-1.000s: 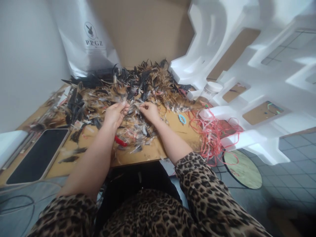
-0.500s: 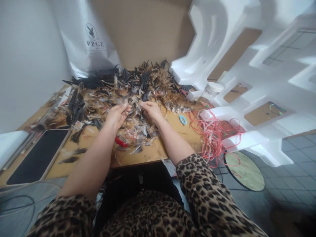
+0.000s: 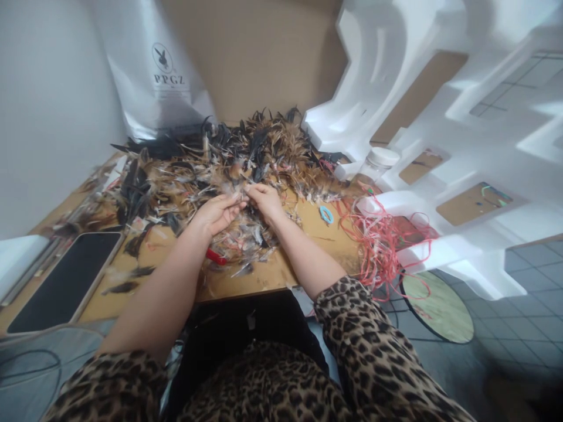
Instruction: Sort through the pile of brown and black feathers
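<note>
A big heap of brown, black and pale feathers [image 3: 211, 158] covers the far half of a wooden board [image 3: 308, 234]. My left hand [image 3: 216, 213] and my right hand [image 3: 264, 200] meet over the heap's near edge. Their fingertips touch and pinch small feathers between them. A red-handled tool [image 3: 215, 256] lies on the board just under my left wrist, mostly hidden. Both forearms reach out from leopard-print sleeves.
A phone [image 3: 65, 281] lies face up at the left. A tangle of red string [image 3: 380, 240] hangs off the board's right side beside white foam packing [image 3: 440, 135]. A blue ring [image 3: 325, 213], a white-lidded jar [image 3: 378, 161], a silver bag [image 3: 153, 64] and cardboard stand behind.
My left hand has moved right until its fingertips meet my right hand's. The right hand has stayed nearly in place at the heap's edge.
</note>
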Demonstrator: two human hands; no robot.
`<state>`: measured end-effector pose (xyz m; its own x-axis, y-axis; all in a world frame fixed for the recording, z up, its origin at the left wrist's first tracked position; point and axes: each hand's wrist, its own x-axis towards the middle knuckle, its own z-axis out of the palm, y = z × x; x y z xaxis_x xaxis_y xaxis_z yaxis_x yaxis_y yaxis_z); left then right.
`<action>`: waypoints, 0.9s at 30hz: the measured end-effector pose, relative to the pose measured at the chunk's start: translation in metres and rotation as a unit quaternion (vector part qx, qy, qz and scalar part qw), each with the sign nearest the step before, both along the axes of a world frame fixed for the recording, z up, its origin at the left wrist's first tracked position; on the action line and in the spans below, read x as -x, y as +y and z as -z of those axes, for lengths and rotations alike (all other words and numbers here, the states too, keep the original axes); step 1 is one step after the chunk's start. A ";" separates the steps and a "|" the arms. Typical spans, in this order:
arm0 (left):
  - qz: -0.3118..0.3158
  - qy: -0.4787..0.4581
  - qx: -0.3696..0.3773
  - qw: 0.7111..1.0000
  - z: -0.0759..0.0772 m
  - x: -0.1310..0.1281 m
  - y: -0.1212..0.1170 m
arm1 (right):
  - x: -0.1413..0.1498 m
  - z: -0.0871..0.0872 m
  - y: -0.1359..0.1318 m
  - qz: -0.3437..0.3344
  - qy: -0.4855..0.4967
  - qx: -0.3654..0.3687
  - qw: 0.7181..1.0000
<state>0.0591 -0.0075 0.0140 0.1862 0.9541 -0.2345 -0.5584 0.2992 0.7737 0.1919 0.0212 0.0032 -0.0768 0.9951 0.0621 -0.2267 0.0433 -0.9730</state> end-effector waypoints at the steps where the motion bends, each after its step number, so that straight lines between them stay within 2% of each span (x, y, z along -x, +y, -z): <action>1: 0.006 -0.007 0.004 1.000 0.000 0.001 0.000 | 0.001 0.000 -0.001 -0.004 -0.005 -0.004 1.000; 4: -0.005 -0.051 0.023 0.998 -0.002 0.005 0.001 | 0.000 -0.002 -0.001 0.014 -0.018 -0.009 1.000; 7: -0.021 -0.135 0.039 0.990 -0.003 0.012 0.002 | -0.003 -0.007 -0.001 0.044 -0.019 -0.001 0.999; 10: -0.007 -0.212 0.046 0.976 -0.003 0.018 0.004 | -0.006 -0.010 -0.001 0.059 -0.019 -0.001 0.998; 13: 0.006 -0.248 0.042 0.968 -0.002 0.021 0.005 | -0.007 -0.010 -0.002 0.065 -0.010 -0.001 0.998; 20: 0.003 -0.247 0.038 0.968 -0.003 0.019 0.002 | -0.002 -0.007 -0.002 0.079 0.017 -0.019 0.997; 24: -0.006 -0.203 0.030 0.979 -0.005 0.014 0.001 | 0.002 -0.005 -0.003 0.019 0.077 0.018 0.997; 27: -0.016 -0.153 0.021 0.988 -0.006 0.011 -0.001 | 0.003 -0.008 -0.004 -0.036 0.147 0.066 0.986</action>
